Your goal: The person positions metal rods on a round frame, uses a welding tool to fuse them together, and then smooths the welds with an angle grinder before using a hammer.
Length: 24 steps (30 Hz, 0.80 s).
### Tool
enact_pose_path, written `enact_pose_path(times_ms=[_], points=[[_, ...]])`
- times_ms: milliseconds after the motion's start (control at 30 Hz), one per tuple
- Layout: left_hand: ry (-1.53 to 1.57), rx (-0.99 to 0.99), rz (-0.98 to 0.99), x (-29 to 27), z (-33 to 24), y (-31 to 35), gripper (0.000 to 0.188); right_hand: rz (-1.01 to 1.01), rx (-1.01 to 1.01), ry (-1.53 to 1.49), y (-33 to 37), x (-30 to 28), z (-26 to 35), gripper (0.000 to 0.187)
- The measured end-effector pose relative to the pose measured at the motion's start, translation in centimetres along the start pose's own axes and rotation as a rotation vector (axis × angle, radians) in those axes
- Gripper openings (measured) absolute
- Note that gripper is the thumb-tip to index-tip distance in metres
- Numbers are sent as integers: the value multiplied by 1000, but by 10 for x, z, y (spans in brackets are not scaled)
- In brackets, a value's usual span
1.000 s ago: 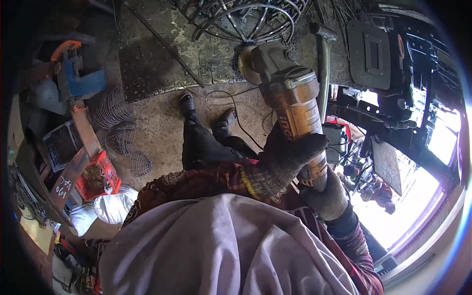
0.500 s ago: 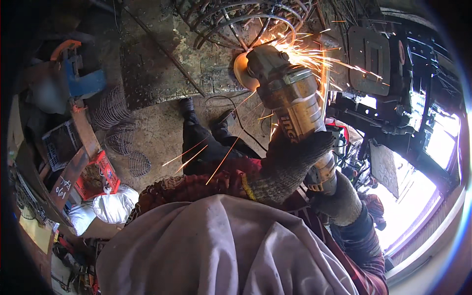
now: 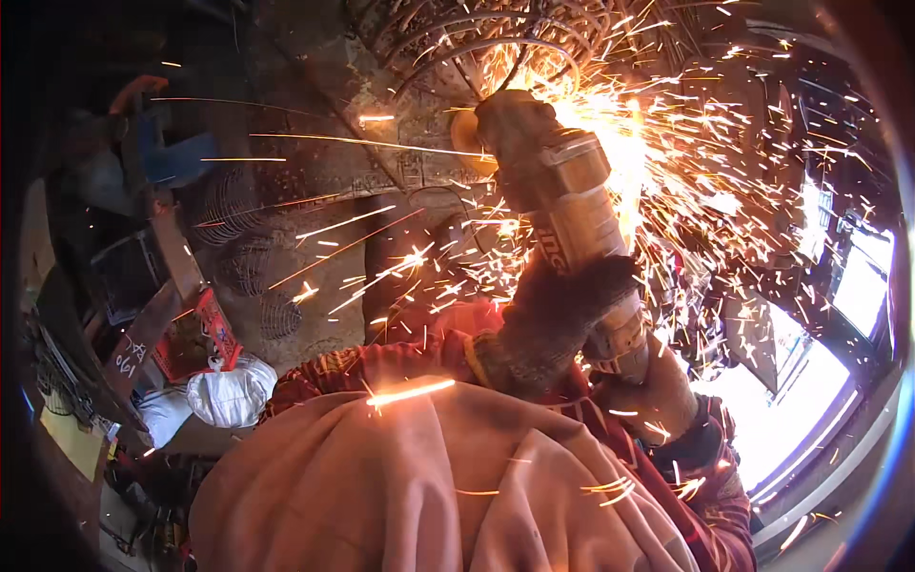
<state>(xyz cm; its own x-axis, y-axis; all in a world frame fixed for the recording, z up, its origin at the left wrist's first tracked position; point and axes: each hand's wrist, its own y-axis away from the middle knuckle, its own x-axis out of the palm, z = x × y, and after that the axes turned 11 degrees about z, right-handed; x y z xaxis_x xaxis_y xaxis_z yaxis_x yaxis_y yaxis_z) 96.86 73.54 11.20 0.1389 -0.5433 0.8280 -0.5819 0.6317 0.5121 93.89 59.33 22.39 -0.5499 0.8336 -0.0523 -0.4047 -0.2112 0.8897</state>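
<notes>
Both my hands, in knitted work gloves, hold an angle grinder that slants up and left over the workbench. My left hand is wrapped round the middle of its body. Lower down, my right hand grips the rear end. The grinder's disc shows as a pale blur at the left of its head. Just beyond the head stands a cage of bent metal rods. Bright sparks pour from beside the head and hide where disc and metal meet.
The workbench lies under the rod cage. On the left are coiled wire rings, a blue clamp-like metal piece, a red plastic crate and a white sack. Sparks fly across most of the view. Bright openings show at right.
The spark stream has grown far denser and spread right, left and down toward me. Surroundings look darker and orange-lit. The grinder and both hands have barely shifted.
</notes>
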Motion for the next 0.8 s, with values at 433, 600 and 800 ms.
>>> enact_pose_path(times_ms=[433, 600, 800], points=[[89, 163, 228, -1, 11, 11, 54, -14, 30, 44, 25, -5, -31, 64], [-8, 185, 274, -10, 1, 27, 59, -178, -8, 83, 31, 30, -68, 59], [-175, 203, 353, -12, 9, 46, 65, -226, -135, -18, 25, 60, -86, 50]])
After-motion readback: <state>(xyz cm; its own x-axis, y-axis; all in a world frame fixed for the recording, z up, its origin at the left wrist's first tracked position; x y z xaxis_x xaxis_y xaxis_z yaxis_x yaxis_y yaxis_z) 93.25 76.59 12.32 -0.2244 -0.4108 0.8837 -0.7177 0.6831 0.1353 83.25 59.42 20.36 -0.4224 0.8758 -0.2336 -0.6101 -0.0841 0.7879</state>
